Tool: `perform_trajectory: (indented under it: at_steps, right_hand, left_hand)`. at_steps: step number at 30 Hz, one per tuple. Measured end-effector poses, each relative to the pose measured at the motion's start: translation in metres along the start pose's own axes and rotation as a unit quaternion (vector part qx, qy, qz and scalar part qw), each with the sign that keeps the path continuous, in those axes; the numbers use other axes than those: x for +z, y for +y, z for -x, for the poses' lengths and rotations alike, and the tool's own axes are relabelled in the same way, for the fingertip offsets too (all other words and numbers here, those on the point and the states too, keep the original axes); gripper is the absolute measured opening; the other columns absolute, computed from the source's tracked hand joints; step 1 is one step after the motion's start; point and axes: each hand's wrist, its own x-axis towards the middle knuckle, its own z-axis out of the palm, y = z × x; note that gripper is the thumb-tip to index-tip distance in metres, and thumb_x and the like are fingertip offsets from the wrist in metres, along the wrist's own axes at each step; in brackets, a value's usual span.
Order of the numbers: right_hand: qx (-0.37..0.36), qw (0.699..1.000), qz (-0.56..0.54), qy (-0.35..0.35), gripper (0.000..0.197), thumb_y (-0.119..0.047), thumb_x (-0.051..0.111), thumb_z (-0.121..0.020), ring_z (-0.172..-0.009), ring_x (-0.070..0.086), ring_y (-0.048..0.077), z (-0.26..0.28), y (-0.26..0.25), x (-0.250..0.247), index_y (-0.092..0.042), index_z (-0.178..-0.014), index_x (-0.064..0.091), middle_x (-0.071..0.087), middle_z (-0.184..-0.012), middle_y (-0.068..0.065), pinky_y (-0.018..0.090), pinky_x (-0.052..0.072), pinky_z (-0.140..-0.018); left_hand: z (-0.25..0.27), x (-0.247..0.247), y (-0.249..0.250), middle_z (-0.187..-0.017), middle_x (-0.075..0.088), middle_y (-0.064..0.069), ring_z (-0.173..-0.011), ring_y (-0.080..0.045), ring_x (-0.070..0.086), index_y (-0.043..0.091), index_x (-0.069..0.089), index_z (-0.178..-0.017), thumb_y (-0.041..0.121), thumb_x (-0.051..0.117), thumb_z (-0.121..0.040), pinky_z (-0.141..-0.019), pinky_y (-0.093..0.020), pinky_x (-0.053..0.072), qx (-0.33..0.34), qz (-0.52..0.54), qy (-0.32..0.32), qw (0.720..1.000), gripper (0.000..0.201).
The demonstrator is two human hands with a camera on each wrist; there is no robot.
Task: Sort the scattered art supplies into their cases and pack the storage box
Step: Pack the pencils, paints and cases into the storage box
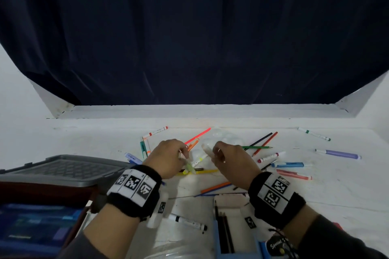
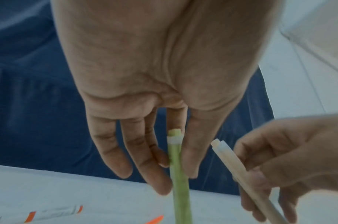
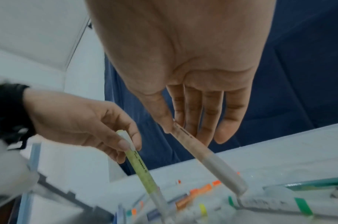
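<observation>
left hand (image 2: 145,106) pinching slim green highlighter (image 2: 178,174)

— Where's the box (image 1: 31,227)?
— At the table's (image 1: 63,136) near left corner, with the lid (image 1: 61,167) just behind it.
— And the case (image 1: 216,237)?
— At the near edge, nearer me than my right hand (image 1: 229,160), with pencils (image 1: 224,231) in it. A marker (image 1: 188,221) lies just left of it.
— The middle?
— My left hand (image 1: 168,157) and right hand are side by side over the heap (image 1: 195,145). I hold a highlighter (image 2: 178,166) in the left and a pen (image 2: 239,169) in the right, and the two don't touch.
— The right side?
— Crossed pencils (image 1: 263,143) lie right of my right hand. Two loose pens (image 1: 339,153) lie nearer the right edge. A curtain (image 1: 189,38) hangs behind the far edge.
</observation>
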Motion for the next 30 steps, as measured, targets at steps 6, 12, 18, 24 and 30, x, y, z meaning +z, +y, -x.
perform_trajectory:
  at_steps: [6,12,18,24,30]
  right_hand:
    - [0.007,0.982,-0.182,0.053,0.013,-0.022,0.062,-0.094,-0.066,0.061,0.018,0.035,-0.024,-0.021,-0.021,-0.085,0.052,0.064,-0.075,-0.002,0.025,0.046,-0.057]
    - [0.030,0.945,-0.324,0.011,0.010,-0.025,0.059,-0.097,-0.063,0.065,0.018,0.082,-0.056,-0.025,-0.024,-0.094,0.051,0.066,-0.074,0.002,0.028,0.051,-0.061]
    - [0.051,0.927,-0.365,-0.069,0.008,-0.028,0.061,-0.097,-0.055,0.053,0.007,0.126,-0.067,-0.011,-0.025,-0.101,0.055,0.061,-0.073,-0.001,0.020,0.042,-0.056]
    - [0.039,0.944,-0.313,-0.094,0.013,-0.028,0.063,-0.096,-0.064,0.054,0.002,0.149,-0.074,0.011,-0.028,-0.109,0.065,0.064,-0.081,0.000,0.017,0.041,-0.064]
    - [0.022,0.973,-0.207,-0.102,0.022,-0.025,0.060,-0.097,-0.070,0.052,0.001,0.161,-0.077,0.029,-0.036,-0.116,0.066,0.059,-0.090,-0.010,0.010,0.038,-0.064]
  left_hand:
    - [0.060,-0.028,0.019,-0.067,0.066,0.010,-0.058,-0.003,0.054,0.031,0.074,-0.079,0.032,0.072,-0.089,-0.058,-0.014,0.039,0.041,0.197,0.160,0.966,0.011]
    - [0.122,-0.026,0.023,-0.063,0.063,-0.014,-0.061,-0.015,0.057,0.013,0.070,-0.076,0.042,0.065,-0.086,-0.066,-0.027,0.044,0.027,0.381,0.251,0.890,0.031]
    - [0.164,0.004,0.011,-0.058,0.060,-0.009,-0.059,-0.018,0.057,0.017,0.070,-0.069,0.040,0.064,-0.082,-0.069,-0.029,0.046,-0.014,0.460,0.240,0.855,0.028]
    - [0.196,0.030,0.000,-0.072,0.066,-0.014,-0.060,-0.025,0.066,0.012,0.069,-0.075,0.036,0.068,-0.081,-0.064,-0.035,0.054,-0.027,0.481,0.241,0.843,0.025]
    - [0.218,0.044,-0.012,-0.077,0.064,-0.024,-0.060,-0.025,0.067,0.003,0.066,-0.088,0.060,0.073,-0.077,-0.062,-0.030,0.056,-0.059,0.531,0.283,0.796,0.059]
